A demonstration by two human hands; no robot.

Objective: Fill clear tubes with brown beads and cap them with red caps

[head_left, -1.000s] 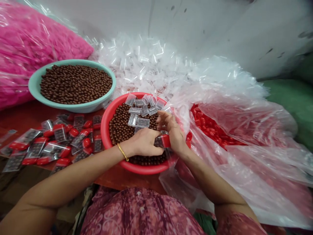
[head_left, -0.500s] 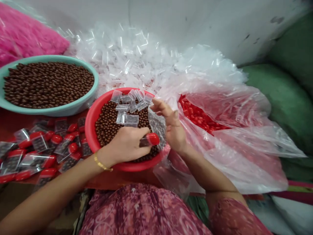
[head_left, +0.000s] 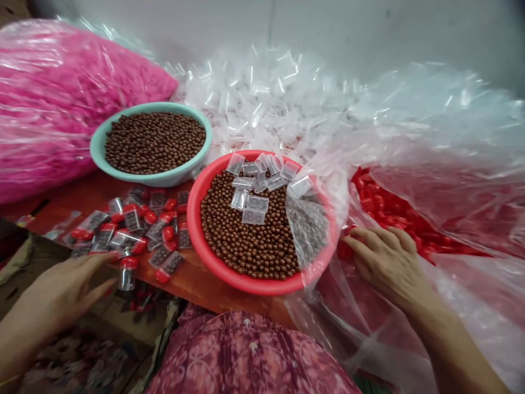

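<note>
My left hand hovers low at the left with its fingers stretched out and nothing in them, its tips just short of a small filled tube with a red cap. That tube stands at the near edge of a pile of filled, red-capped tubes. My right hand lies palm down inside the clear bag of red caps, fingers loosely spread over the caps. Between the hands sits a red basin of small brown balls, with several empty clear tubes lying on top.
A teal basin full of brown balls stands behind the pile. A big pink bag fills the far left. A heap of empty clear tubes in plastic lies along the wall. The red table's near edge is by my lap.
Both hands have left the red basin. The left swung out to the pile and no longer holds the capped tube; the right moved into the bag of red caps.
</note>
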